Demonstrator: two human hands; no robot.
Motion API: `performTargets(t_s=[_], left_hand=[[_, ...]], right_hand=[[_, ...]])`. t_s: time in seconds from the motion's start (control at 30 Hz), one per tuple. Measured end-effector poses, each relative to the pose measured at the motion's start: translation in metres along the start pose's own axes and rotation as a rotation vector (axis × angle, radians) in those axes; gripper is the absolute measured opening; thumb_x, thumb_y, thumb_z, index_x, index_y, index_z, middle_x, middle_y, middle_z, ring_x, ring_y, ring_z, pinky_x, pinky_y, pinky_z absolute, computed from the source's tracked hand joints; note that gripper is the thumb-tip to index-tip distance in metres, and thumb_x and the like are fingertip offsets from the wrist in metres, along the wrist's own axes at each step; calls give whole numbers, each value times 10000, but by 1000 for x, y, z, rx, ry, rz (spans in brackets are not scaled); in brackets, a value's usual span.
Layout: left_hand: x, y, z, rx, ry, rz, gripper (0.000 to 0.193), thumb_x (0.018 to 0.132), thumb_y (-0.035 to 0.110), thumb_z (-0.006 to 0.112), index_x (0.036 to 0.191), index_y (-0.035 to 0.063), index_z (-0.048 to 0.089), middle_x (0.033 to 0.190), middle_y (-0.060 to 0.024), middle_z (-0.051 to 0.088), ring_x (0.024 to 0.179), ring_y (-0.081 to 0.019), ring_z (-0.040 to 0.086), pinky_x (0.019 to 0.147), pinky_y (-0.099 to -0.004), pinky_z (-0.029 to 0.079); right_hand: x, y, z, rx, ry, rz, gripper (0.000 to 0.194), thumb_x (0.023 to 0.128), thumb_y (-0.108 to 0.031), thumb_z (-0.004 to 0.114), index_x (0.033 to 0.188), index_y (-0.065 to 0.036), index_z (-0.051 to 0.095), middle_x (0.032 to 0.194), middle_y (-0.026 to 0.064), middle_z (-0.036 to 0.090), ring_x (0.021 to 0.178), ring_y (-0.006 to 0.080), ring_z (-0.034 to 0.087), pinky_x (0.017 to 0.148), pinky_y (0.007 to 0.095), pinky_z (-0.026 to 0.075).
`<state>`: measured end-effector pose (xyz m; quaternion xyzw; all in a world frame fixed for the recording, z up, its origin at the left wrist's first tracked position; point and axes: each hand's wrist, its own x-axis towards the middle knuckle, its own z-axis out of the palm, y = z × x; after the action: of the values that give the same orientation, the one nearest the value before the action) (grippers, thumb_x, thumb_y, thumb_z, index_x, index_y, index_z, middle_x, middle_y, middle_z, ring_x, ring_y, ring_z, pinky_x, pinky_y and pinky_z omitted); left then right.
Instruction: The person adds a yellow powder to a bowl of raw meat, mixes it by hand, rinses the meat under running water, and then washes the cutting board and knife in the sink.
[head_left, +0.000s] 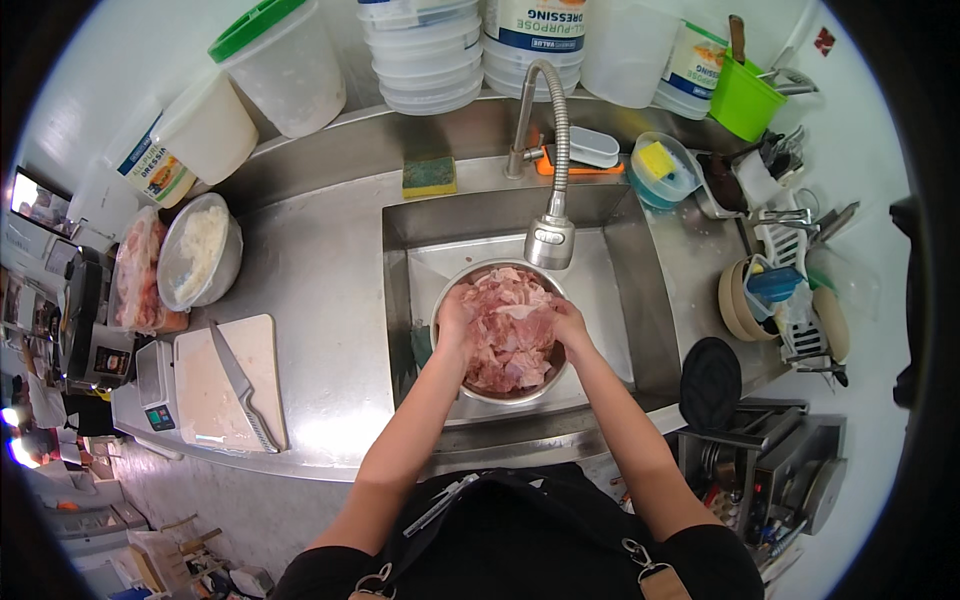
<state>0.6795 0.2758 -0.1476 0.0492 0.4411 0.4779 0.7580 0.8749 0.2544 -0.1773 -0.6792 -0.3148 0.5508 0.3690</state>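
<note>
A round stainless-steel bowl (501, 399) heaped with raw meat pieces (514, 337) rests inside the sink basin (600, 300). My left hand (454, 321) grips the meat at the bowl's left side, its fingertips hidden among the pieces. Opposite it, my right hand (568, 327) holds the meat from the right, with the fingers partly buried. Just beyond the bowl's far rim hangs the metal spray head (550, 241) of a flexible-neck faucet (561, 127). No water is seen flowing from it.
Left on the counter are a knife (238, 379) on a cutting board (202, 382), a digital scale (154, 382), a bowl of white food (201, 251) and bagged meat (140, 262). A sponge (429, 177) lies behind the sink. Plastic tubs (285, 67) line the back ledge; a dish rack (784, 244) stands right.
</note>
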Motion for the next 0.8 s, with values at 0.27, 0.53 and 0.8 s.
performTargets(t_s=[0.27, 0.53, 0.8], left_hand=[[77, -16, -7, 1197, 363, 330, 644, 864, 533, 422, 1146, -28, 565, 1134, -250, 573, 1068, -354, 548, 936, -390, 393], [173, -36, -45, 1522, -107, -45, 790, 831, 683, 306, 1270, 54, 498, 1289, -200, 486, 1216, -350, 442, 1002, -394, 342], [135, -51, -36, 1409, 47, 386, 349, 766, 392, 620, 930, 87, 573, 811, -122, 661, 830, -295, 642, 748, -388, 483]], right_hand=[[88, 35, 22, 129, 22, 91, 563, 783, -447, 617, 1059, 43, 611, 1003, 140, 623, 926, 211, 578, 777, 316, 456], [138, 51, 36, -75, 65, 9, 443, 762, -291, 628, 1100, -11, 577, 1038, 97, 596, 953, 193, 550, 821, 308, 438], [127, 50, 27, -213, -295, -146, 420, 740, -135, 639, 1142, -65, 542, 1072, 53, 569, 979, 175, 522, 864, 301, 421]])
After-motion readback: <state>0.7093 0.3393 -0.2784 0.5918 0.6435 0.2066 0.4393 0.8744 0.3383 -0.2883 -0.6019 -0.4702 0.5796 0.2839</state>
